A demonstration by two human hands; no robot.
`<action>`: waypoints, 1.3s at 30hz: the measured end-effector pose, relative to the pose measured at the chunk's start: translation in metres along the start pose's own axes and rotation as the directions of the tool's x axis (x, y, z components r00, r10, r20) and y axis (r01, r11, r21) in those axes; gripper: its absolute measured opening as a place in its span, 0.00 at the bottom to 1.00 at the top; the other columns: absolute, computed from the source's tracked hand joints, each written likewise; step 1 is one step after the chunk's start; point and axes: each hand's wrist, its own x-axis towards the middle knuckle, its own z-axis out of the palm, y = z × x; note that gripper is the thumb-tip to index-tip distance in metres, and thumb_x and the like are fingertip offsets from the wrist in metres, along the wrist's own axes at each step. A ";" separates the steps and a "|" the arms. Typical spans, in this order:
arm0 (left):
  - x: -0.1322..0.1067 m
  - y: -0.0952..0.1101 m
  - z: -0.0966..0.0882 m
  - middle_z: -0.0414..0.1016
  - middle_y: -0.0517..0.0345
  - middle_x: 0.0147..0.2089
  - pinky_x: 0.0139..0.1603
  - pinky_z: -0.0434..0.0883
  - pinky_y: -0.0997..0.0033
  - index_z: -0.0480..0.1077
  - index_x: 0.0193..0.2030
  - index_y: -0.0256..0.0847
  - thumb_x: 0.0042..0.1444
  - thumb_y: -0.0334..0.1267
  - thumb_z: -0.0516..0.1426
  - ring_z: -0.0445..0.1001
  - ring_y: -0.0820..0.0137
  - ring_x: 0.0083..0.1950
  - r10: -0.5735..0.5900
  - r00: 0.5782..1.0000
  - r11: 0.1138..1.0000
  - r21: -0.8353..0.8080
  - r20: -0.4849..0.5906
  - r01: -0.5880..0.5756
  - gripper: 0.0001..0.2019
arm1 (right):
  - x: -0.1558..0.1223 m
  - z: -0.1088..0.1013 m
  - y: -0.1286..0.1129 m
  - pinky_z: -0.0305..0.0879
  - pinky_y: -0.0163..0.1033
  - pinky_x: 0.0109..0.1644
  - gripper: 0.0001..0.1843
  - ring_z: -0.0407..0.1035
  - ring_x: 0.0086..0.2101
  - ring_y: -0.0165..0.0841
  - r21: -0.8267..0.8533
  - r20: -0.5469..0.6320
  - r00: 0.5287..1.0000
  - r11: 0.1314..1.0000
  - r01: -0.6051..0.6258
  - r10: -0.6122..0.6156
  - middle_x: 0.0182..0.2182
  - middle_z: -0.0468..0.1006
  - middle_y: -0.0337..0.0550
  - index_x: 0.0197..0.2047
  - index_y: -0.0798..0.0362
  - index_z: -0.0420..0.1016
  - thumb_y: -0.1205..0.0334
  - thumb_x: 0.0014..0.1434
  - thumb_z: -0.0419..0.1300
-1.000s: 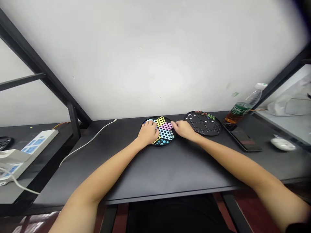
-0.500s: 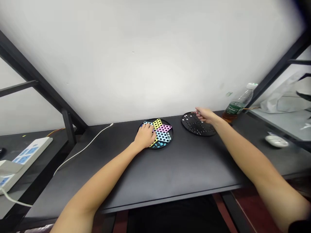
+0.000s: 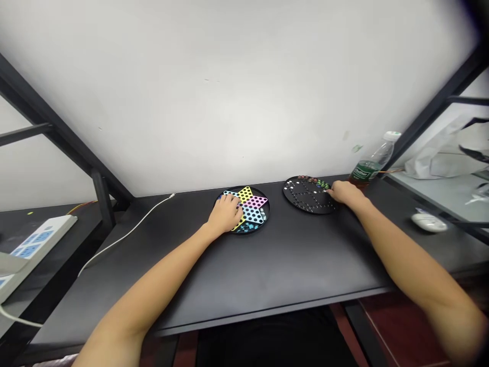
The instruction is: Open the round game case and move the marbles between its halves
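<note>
Head view: two round boards side by side on the desk (image 3: pixel 267 265); left hand (image 3: pixel 225 214) laid on the left half of the coloured star board (image 3: pixel 255 210); right hand (image 3: pixel 346 193) nearer the black board (image 3: pixel 305 196), touching its right rim; marbles (image 3: pixel 314 180) along the far rim, just left of the fingers; both grips curled, cannot tell whether either holds a marble; one bottle (image 3: pixel 369 165) behind, one mouse (image 3: pixel 428 223) further right.

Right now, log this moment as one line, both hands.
left hand: resting on round black board with colourful star | right hand: at right edge of black round perforated tray | grip: unclear | beside: clear plastic bottle
</note>
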 end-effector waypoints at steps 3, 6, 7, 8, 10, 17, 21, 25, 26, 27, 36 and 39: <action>0.000 -0.001 0.001 0.71 0.45 0.52 0.54 0.67 0.57 0.70 0.52 0.39 0.66 0.38 0.49 0.68 0.57 0.53 0.007 1.000 1.000 -0.004 -0.005 -0.008 0.13 | 0.004 0.004 0.007 0.70 0.48 0.45 0.21 0.76 0.46 0.52 -0.002 -0.005 1.000 1.000 0.014 -0.014 0.46 0.80 0.64 0.51 0.57 0.79 0.51 0.65 0.58; 0.000 -0.001 0.003 0.71 0.46 0.51 0.54 0.67 0.57 0.70 0.51 0.40 0.66 0.38 0.49 0.68 0.57 0.53 0.014 1.000 1.000 0.003 -0.015 -0.013 0.13 | 0.007 0.007 0.013 0.69 0.45 0.45 0.21 0.77 0.44 0.49 0.007 -0.031 0.998 0.998 0.059 -0.059 0.45 0.81 0.62 0.50 0.58 0.80 0.51 0.64 0.58; 0.000 -0.001 0.003 0.71 0.46 0.51 0.53 0.67 0.57 0.70 0.51 0.40 0.66 0.38 0.49 0.68 0.57 0.53 0.012 1.000 1.000 0.007 -0.018 -0.012 0.13 | 0.007 0.007 0.015 0.69 0.44 0.44 0.20 0.77 0.44 0.48 0.010 -0.040 0.996 0.997 0.075 -0.075 0.44 0.81 0.61 0.50 0.58 0.80 0.52 0.64 0.58; 0.000 -0.001 0.003 0.71 0.46 0.51 0.53 0.67 0.57 0.70 0.51 0.40 0.66 0.38 0.49 0.68 0.57 0.52 0.010 1.000 1.000 0.011 -0.020 -0.010 0.12 | 0.007 0.008 0.015 0.69 0.43 0.44 0.20 0.77 0.43 0.47 0.011 -0.046 0.995 0.996 0.089 -0.088 0.43 0.81 0.61 0.49 0.58 0.80 0.52 0.64 0.59; 0.000 -0.001 0.003 0.71 0.46 0.51 0.53 0.67 0.58 0.70 0.50 0.40 0.66 0.38 0.49 0.68 0.57 0.52 0.008 1.000 1.000 0.010 -0.022 -0.008 0.12 | 0.007 0.007 0.015 0.69 0.42 0.44 0.17 0.77 0.43 0.46 0.008 -0.053 0.993 0.994 0.106 -0.106 0.42 0.82 0.59 0.47 0.58 0.81 0.55 0.63 0.60; 0.001 -0.002 0.004 0.71 0.46 0.52 0.55 0.67 0.58 0.70 0.53 0.40 0.67 0.39 0.48 0.68 0.58 0.53 0.010 1.000 1.000 0.001 -0.015 -0.010 0.14 | 0.002 0.001 0.007 0.68 0.41 0.44 0.13 0.77 0.42 0.45 0.008 -0.049 0.992 0.994 0.113 -0.112 0.39 0.83 0.58 0.42 0.58 0.83 0.59 0.63 0.60; 0.001 -0.002 0.003 0.71 0.46 0.52 0.54 0.67 0.57 0.70 0.53 0.40 0.67 0.39 0.48 0.68 0.58 0.53 0.002 1.000 1.000 0.004 -0.008 -0.002 0.14 | 0.000 -0.001 0.004 0.68 0.41 0.43 0.13 0.77 0.42 0.46 0.020 -0.040 0.995 0.995 0.096 -0.095 0.39 0.82 0.57 0.41 0.57 0.83 0.59 0.63 0.59; 0.001 -0.001 0.001 0.71 0.45 0.53 0.55 0.67 0.56 0.70 0.53 0.39 0.67 0.39 0.48 0.68 0.57 0.53 0.003 1.000 1.000 -0.011 -0.001 -0.003 0.15 | -0.005 -0.004 0.004 0.68 0.42 0.43 0.13 0.77 0.42 0.46 0.040 -0.049 0.997 0.997 0.060 -0.058 0.40 0.82 0.59 0.43 0.57 0.82 0.59 0.62 0.59; 0.001 0.000 0.001 0.71 0.45 0.53 0.55 0.67 0.56 0.70 0.53 0.39 0.67 0.39 0.48 0.68 0.57 0.53 0.003 1.000 1.000 -0.013 -0.001 -0.003 0.15 | -0.006 -0.005 0.004 0.68 0.42 0.43 0.14 0.77 0.43 0.47 0.046 -0.052 0.998 0.998 0.042 -0.040 0.41 0.81 0.60 0.43 0.57 0.82 0.59 0.61 0.59; 0.001 -0.001 0.001 0.71 0.45 0.53 0.55 0.67 0.56 0.70 0.53 0.39 0.67 0.39 0.48 0.68 0.57 0.53 0.004 1.000 1.000 -0.014 -0.003 -0.004 0.15 | -0.008 -0.006 0.004 0.68 0.43 0.43 0.15 0.77 0.43 0.47 0.055 -0.053 0.998 0.998 0.021 -0.018 0.42 0.81 0.61 0.44 0.57 0.82 0.58 0.61 0.60; 0.001 -0.001 0.002 0.71 0.45 0.53 0.55 0.67 0.56 0.70 0.53 0.39 0.67 0.39 0.48 0.68 0.57 0.53 0.002 1.000 1.000 -0.009 -0.006 -0.002 0.15 | -0.014 -0.008 -0.002 0.69 0.50 0.46 0.27 0.74 0.47 0.54 0.137 -0.085 0.992 0.988 -0.078 0.090 0.47 0.79 0.63 0.51 0.57 0.77 0.43 0.60 0.58; 0.001 -0.002 0.003 0.71 0.45 0.53 0.54 0.67 0.56 0.70 0.53 0.39 0.67 0.39 0.48 0.68 0.57 0.53 0.006 1.000 1.000 -0.002 -0.004 -0.006 0.15 | -0.012 -0.006 0.001 0.69 0.49 0.45 0.24 0.75 0.46 0.53 0.154 -0.085 0.990 0.983 -0.098 0.112 0.48 0.79 0.63 0.50 0.56 0.78 0.46 0.60 0.59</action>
